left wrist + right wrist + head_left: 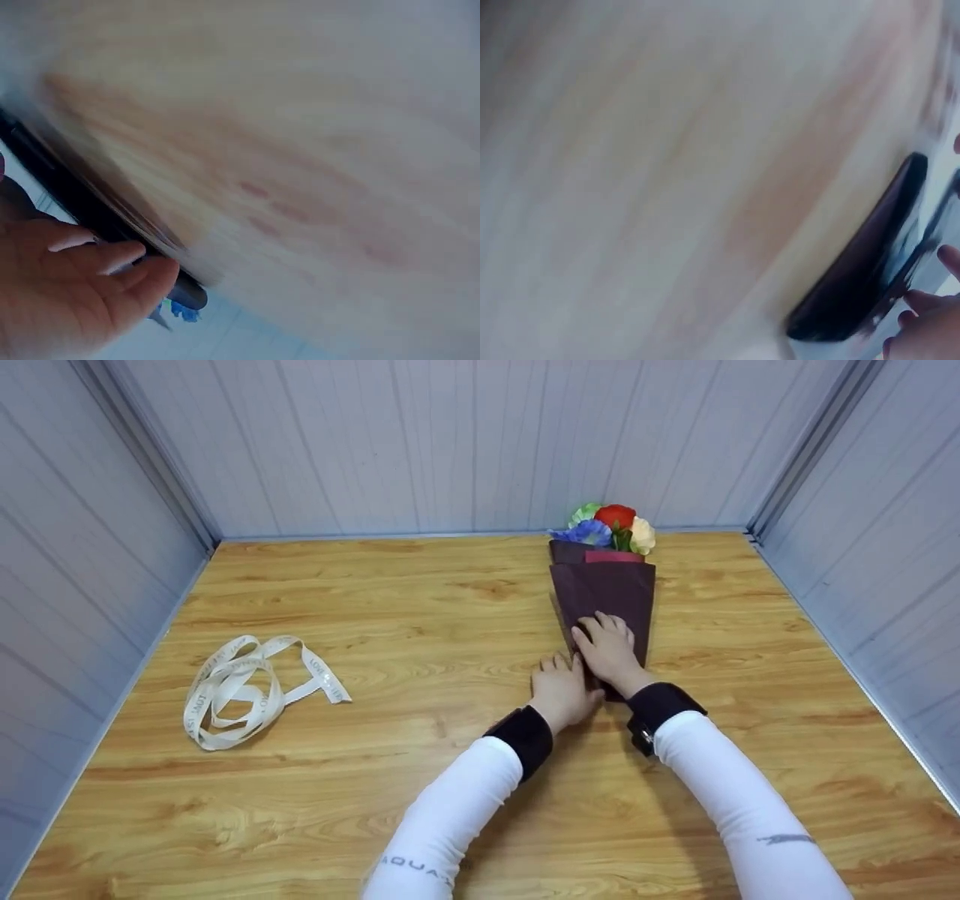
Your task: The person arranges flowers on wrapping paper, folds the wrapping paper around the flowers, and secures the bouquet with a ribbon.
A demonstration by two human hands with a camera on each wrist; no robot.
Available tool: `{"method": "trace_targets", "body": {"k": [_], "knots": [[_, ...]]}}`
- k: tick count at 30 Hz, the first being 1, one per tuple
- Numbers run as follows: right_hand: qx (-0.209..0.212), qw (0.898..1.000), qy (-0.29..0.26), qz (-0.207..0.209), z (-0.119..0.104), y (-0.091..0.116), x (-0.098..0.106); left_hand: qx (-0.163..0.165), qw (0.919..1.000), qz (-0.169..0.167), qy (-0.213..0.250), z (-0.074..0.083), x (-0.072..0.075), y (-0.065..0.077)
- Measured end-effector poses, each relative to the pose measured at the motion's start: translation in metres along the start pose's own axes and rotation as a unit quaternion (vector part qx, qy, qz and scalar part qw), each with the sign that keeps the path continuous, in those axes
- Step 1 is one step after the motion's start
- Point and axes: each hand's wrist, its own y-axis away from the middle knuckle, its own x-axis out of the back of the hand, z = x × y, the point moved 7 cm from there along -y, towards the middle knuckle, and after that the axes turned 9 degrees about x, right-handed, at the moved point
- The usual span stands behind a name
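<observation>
A bouquet of artificial-looking flowers (pixel 615 519), in red, blue, green and cream, lies toward the back right of the wooden table. Dark purple wrapping paper (pixel 604 585) surrounds it, with a strip of dark red showing below the blooms. My right hand (pixel 609 649) rests on the front of the wrap, fingers spread a little and bent slightly. Against the lower left edge of the paper lies my left hand (pixel 564 690), its thumb over the narrow end. In the left wrist view, the left fingers (pixel 142 292) extend along the dark paper's edge. The stems are hidden.
A loosely coiled white ribbon (pixel 274 701) with printed lettering lies on the left of the wooden table (pixel 420 607). Pale panel walls (pixel 450 442) enclose the table at the back and both sides. The flower heads come close to the back wall.
</observation>
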Motion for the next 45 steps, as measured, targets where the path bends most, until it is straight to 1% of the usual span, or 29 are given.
{"method": "trace_targets", "body": {"k": [3, 7, 9, 12, 16, 18, 21, 22, 25, 27, 30, 32, 34, 36, 38, 41, 45], "knots": [[0.027, 0.999, -0.012, 0.021, -0.011, 0.002, 0.003, 0.0, 0.9998, -0.01, 0.018, -0.012, 0.004, 0.0], [0.057, 0.997, -0.02, 0.038, -0.025, 0.008, 0.005, 0.002, 0.9988, -0.025, 0.042, -0.031, 0.006, 0.003], [0.068, 0.996, -0.025, 0.047, -0.031, 0.011, 0.007, 0.001, 0.9982, -0.022, 0.055, -0.042, 0.008, 0.005], [0.083, 0.994, -0.041, 0.064, -0.038, 0.014, 0.009, 0.0, 0.9965, -0.016, 0.082, -0.059, 0.015, 0.012], [0.105, 0.99, -0.057, 0.069, -0.046, 0.017, 0.009, 0.004, 0.992, -0.015, 0.125, -0.088, 0.027, 0.022], [0.118, 0.989, -0.061, 0.066, -0.051, 0.019, 0.008, 0.009, 0.9894, -0.014, 0.144, -0.107, 0.032, 0.028], [0.138, 0.987, -0.069, 0.052, -0.061, 0.024, 0.004, 0.02, 0.9872, 0.005, 0.158, -0.143, 0.04, 0.035], [0.145, 0.986, -0.071, 0.045, -0.065, 0.025, 0.002, 0.026, 0.9872, 0.014, 0.157, -0.156, 0.042, 0.037], [0.163, 0.984, -0.076, 0.015, -0.076, 0.03, -0.004, 0.058, 0.9882, 0.035, 0.138, -0.2, 0.045, 0.045], [0.176, 0.981, -0.077, -0.002, -0.084, 0.033, -0.008, 0.084, 0.988, 0.042, 0.123, -0.229, 0.046, 0.05], [0.199, 0.976, -0.086, -0.016, -0.096, 0.038, -0.013, 0.123, 0.9855, 0.04, 0.11, -0.269, 0.043, 0.061], [0.214, 0.972, -0.093, -0.02, -0.102, 0.041, -0.015, 0.146, 0.9817, 0.038, 0.117, -0.291, 0.04, 0.066], [0.226, 0.968, -0.104, -0.024, -0.107, 0.044, -0.017, 0.163, 0.977, 0.037, 0.133, -0.307, 0.035, 0.071], [0.233, 0.966, -0.111, -0.029, -0.11, 0.046, -0.019, 0.174, 0.9722, 0.035, 0.153, -0.32, 0.03, 0.075], [0.238, 0.964, -0.113, -0.033, -0.112, 0.047, -0.02, 0.178, 0.9695, 0.035, 0.164, -0.328, 0.026, 0.077], [0.24, 0.963, -0.114, -0.042, -0.115, 0.048, -0.022, 0.184, 0.97, 0.029, 0.157, -0.336, 0.022, 0.08], [0.242, 0.962, -0.114, -0.047, -0.118, 0.05, -0.024, 0.188, 0.9707, 0.012, 0.15, -0.34, 0.02, 0.081]]}}
